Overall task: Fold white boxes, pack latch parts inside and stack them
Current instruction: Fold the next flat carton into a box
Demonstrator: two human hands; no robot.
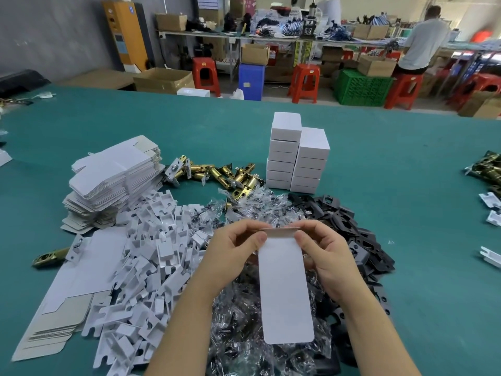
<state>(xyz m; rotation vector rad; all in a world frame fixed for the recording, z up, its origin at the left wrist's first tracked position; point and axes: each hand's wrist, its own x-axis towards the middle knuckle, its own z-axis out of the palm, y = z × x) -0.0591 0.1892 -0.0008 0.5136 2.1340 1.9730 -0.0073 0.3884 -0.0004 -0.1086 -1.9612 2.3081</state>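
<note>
Both hands hold one white box (284, 291) above the table, near its far end, with the long white flap pointing toward me. My left hand (234, 251) pinches the far left corner and my right hand (322, 253) pinches the far right corner. Two stacks of finished white boxes (296, 156) stand side by side behind my hands. Brass latch parts (217, 176) lie left of those stacks. Flat unfolded boxes (116, 177) are piled at the left.
White card inserts (151, 261) lie heaped left of my hands, clear bags of screws (244, 329) under them, black plates (349, 234) to the right. More flat boxes (62, 302) lie near left. On the green table (406, 164), more latches (485, 166) sit far right. A person sits at a far bench.
</note>
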